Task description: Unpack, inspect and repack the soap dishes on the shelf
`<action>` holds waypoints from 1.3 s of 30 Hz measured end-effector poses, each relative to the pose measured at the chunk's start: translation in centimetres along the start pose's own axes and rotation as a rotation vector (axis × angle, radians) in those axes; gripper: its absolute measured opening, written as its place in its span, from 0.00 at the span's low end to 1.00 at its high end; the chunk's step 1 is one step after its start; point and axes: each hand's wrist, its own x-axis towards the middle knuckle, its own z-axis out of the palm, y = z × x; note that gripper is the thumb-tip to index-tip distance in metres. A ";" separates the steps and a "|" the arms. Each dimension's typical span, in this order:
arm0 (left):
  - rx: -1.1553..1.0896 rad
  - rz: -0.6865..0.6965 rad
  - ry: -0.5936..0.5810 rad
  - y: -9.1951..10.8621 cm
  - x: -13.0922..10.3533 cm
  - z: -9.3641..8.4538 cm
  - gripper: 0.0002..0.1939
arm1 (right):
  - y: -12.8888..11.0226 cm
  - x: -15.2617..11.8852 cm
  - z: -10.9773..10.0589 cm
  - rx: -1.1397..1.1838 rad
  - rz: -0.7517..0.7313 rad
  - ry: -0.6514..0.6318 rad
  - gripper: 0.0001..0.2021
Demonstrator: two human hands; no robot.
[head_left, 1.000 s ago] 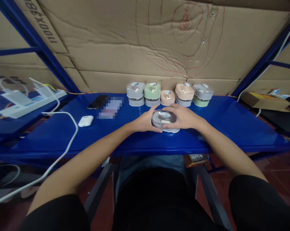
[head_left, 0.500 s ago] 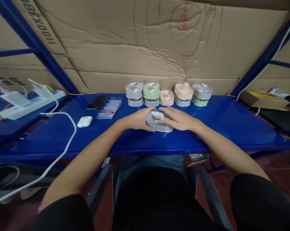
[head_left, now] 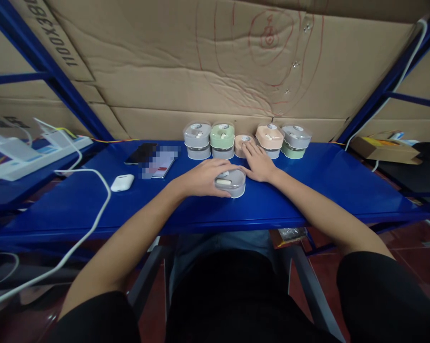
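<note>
A small grey plastic box (head_left: 233,185) with a clear lid and a pale handle-like piece on top sits near the table's front edge. My left hand (head_left: 210,177) is wrapped round its left side. My right hand (head_left: 259,162) reaches past it with fingers stretched out over a single peach box (head_left: 241,139), covering that box's right part; whether the fingertips touch it I cannot tell. Flanking the peach box are stacked pairs: grey on grey (head_left: 196,139), green on grey (head_left: 223,138), peach on grey (head_left: 270,137) and grey on green (head_left: 295,138).
Left on the blue table (head_left: 325,190) lie a dark phone (head_left: 140,153), another phone (head_left: 165,167) with a blurred-out screen and a white earbud case (head_left: 122,183). A white cable (head_left: 104,205) loops by a power strip (head_left: 39,159). Cardboard (head_left: 157,71) stands behind.
My right hand has let go of the grey box and moved back to the peach box. The grey box has turned under my left hand, and the view has shifted slightly.
</note>
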 end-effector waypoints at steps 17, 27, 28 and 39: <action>0.068 -0.172 0.184 0.1 -0.8 -0.8 0.37 | -3.1 -3.3 -6.1 0.144 0.168 -0.139 0.39; -0.165 -0.085 0.175 1.5 0.0 3.1 0.57 | -1.5 -4.5 -7.1 0.445 -0.190 -0.217 0.51; -0.181 -0.098 0.172 1.7 0.1 3.4 0.59 | -1.6 -4.5 -7.1 0.448 -0.207 -0.250 0.50; -0.378 -0.055 0.179 1.8 0.7 5.0 0.71 | 1.9 -4.4 -9.5 0.668 -0.144 -0.244 0.50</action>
